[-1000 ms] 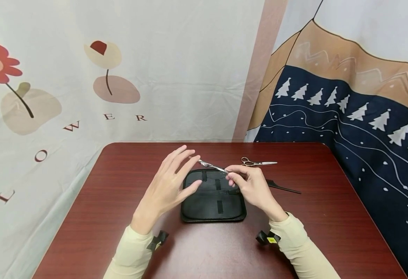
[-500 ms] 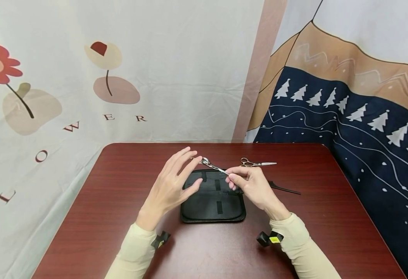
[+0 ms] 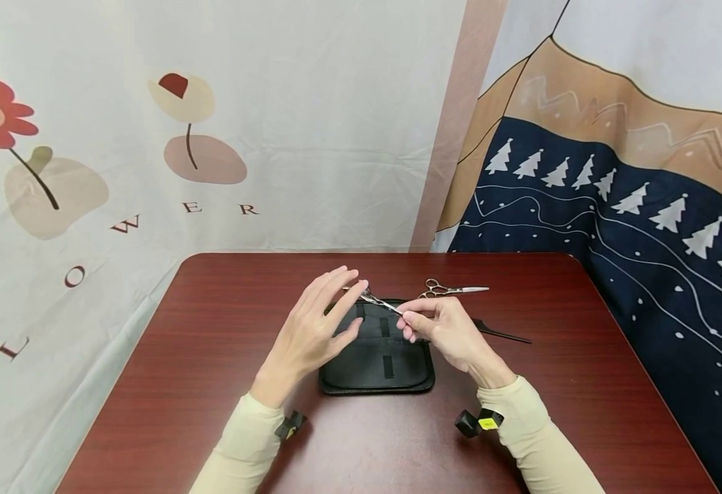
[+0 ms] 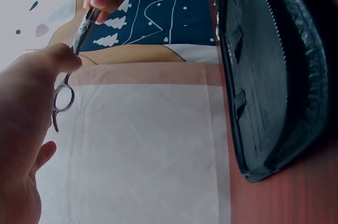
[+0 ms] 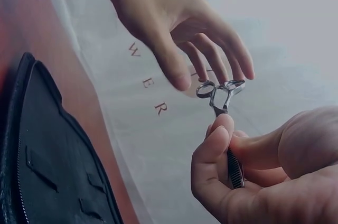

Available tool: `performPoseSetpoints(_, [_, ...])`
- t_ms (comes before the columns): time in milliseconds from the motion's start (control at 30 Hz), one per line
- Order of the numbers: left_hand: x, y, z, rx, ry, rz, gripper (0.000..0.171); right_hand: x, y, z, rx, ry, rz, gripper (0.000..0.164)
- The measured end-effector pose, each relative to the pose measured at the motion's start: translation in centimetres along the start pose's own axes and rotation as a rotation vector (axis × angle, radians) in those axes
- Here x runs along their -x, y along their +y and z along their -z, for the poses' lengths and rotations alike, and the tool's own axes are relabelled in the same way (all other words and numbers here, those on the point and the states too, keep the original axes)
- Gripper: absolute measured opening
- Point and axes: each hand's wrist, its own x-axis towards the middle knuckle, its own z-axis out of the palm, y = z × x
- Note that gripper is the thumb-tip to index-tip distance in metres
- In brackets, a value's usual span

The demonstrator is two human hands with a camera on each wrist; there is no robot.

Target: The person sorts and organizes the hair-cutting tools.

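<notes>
My right hand (image 3: 446, 335) pinches a pair of silver thinning scissors (image 3: 382, 303) by the blades, between thumb and fingers. Comb-like teeth show below the thumb in the right wrist view, where the two finger rings (image 5: 205, 90) point up at the other hand. Spread and gently bent, the fingers of my left hand (image 3: 308, 329) reach right to those rings without closing round them. Under both hands lies a black zip case (image 3: 351, 374) with elastic loops on its inner face; the right hand hides part of its right side.
Behind the right hand, a second pair of scissors (image 3: 464, 290) lies on the red-brown table (image 3: 213, 295). A black comb (image 3: 504, 335) rests to the right of the case, partly covered by the hand. Printed curtains (image 3: 336, 137) hang behind the table.
My left hand has shifted a little right and down, along the scissors. Their handle end has turned and dipped slightly, while the right hand stays nearly in place with its pinch.
</notes>
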Motion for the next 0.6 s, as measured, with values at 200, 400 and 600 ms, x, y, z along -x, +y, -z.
performPoseSetpoints(200, [0.3,0.2,-0.5,-0.014,-0.003,-0.010,0.056,0.0,0.1,-0.2,-0.051,-0.030,-0.023,0.024])
performPoseSetpoints(400, [0.9,0.3,-0.7,-0.025,-0.029,0.015,0.054,0.0,0.3,-0.3,-0.051,-0.042,-0.048,0.026])
performPoseSetpoints(600, [1.1,0.4,-0.7,-0.037,-0.023,0.016,0.050,0.0,0.3,-0.3,-0.060,-0.062,-0.069,0.030])
